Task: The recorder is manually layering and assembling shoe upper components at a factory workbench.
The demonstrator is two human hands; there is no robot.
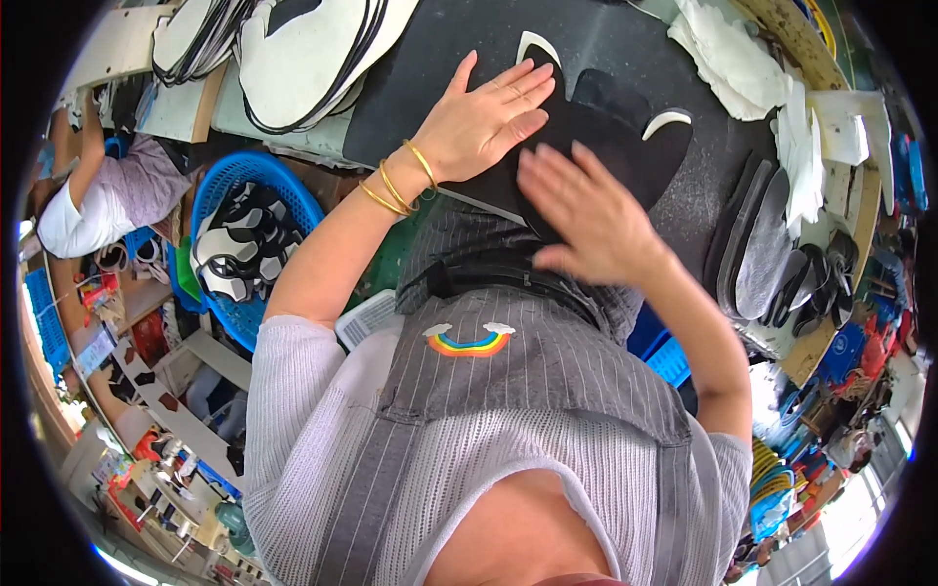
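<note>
A flat black cut piece lies on the dark work surface, with a white crescent along its right side and a white pointed curve near its far left tip. My left hand, with gold bangles at the wrist, is laid over the left part of the black piece, fingers stretched out. Slightly smeared by motion, my right hand is over the near part, its fingers extended too. I see nothing held in either hand. Part of the black piece is hidden under them.
White shoe-part sheets with black cords are stacked at the far left. A blue basket of black-and-white pieces stands left of me. Crumpled white material and dark sole-shaped pieces lie on the right. Another person works at the far left.
</note>
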